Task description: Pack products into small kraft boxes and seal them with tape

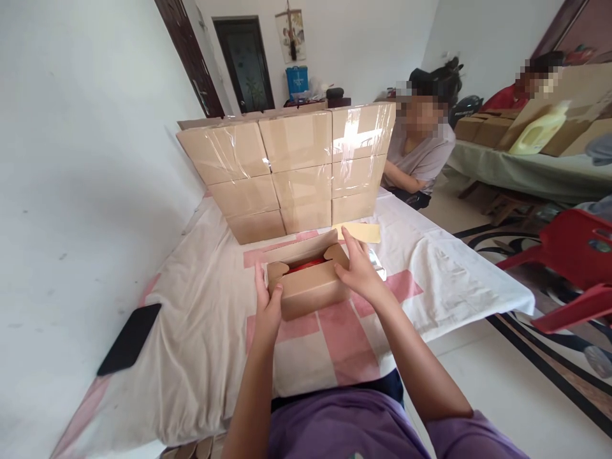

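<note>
A small brown cardboard box (315, 292) rests on the tablecloth in front of me, its lid flap raised at the back and its end flaps folded partly inward. Something red (306, 264) shows inside, too hidden to name. My left hand (268, 294) grips the left end, thumb at the near corner and fingers along the side. At the right end, my right hand (357, 262) is closed on the box, with the thumb on the near side and the fingers by the raised flap. A pale yellow card (367, 233) lies just behind my right hand, and a white object (377, 264) is partly hidden beside it.
A wall of stacked cardboard boxes (302, 167) under clear tape stands across the table's back. A black flat object (130, 339) lies at the left edge by the wall. One person (423, 150) sits at the right; another is farther back. A red chair (574, 252) stands right.
</note>
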`<move>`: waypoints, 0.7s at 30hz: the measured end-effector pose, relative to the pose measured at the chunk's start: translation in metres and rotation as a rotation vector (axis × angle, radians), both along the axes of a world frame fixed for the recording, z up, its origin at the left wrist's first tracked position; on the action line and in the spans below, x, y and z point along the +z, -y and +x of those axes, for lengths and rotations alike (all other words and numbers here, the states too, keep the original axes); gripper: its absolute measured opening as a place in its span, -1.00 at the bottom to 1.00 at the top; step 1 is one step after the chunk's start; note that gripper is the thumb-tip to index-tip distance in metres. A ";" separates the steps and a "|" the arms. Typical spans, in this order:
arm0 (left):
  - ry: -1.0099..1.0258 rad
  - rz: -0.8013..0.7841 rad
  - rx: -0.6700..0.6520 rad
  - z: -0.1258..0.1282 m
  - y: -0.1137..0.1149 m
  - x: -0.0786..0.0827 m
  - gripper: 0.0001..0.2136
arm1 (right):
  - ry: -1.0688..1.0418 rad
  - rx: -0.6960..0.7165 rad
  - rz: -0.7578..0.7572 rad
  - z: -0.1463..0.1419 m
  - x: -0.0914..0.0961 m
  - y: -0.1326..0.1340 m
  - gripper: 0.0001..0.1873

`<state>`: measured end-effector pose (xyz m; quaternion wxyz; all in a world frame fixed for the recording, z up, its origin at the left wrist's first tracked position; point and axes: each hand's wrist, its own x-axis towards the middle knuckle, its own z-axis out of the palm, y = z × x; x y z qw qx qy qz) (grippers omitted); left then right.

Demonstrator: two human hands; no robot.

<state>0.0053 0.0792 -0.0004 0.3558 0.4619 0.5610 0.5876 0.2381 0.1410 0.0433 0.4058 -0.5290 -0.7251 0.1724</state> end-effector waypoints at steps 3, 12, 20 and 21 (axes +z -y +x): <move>-0.050 0.019 -0.074 -0.008 -0.003 0.000 -0.29 | 0.161 0.132 0.091 -0.001 0.020 -0.013 -0.12; -0.890 0.141 0.034 0.006 0.007 0.019 -0.40 | 0.230 0.144 0.050 0.011 0.008 0.016 -0.64; -1.289 0.183 -0.103 0.066 0.001 0.033 -0.47 | 0.019 0.147 -0.011 0.028 0.000 0.014 -0.61; -1.304 0.159 -0.108 0.067 0.000 0.034 -0.47 | -0.070 0.045 -0.018 0.038 -0.003 0.011 -0.63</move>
